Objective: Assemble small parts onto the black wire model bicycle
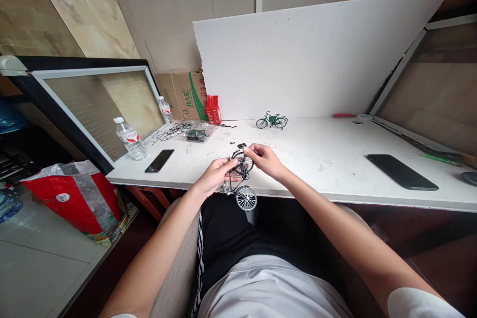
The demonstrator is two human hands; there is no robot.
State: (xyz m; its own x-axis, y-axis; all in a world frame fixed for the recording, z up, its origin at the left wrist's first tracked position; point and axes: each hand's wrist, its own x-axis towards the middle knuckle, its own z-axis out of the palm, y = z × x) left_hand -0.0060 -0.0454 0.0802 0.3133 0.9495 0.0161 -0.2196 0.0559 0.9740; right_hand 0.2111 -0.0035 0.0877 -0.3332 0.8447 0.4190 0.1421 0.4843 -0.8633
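Two hands are meeting on one small model bike point(240, 181), and you are holding it just over the near edge of the table point(335, 159), above your lap. Your left hand point(212, 178) is gripping the frame from the left side, fingers closed on it. Your right hand point(265, 159) is pinching the rim of the upper wheel point(243, 162) from the right, thumb and forefinger closed. The bike is standing almost on end: its long axis is running from the upper wheel, between your fingertips, down to the lower wheel point(246, 198), which is hanging free below the table edge. Both hands are equally near; the right one is higher, the left one lower. A finished bike point(272, 120) is standing well apart, by the white board point(316, 59).
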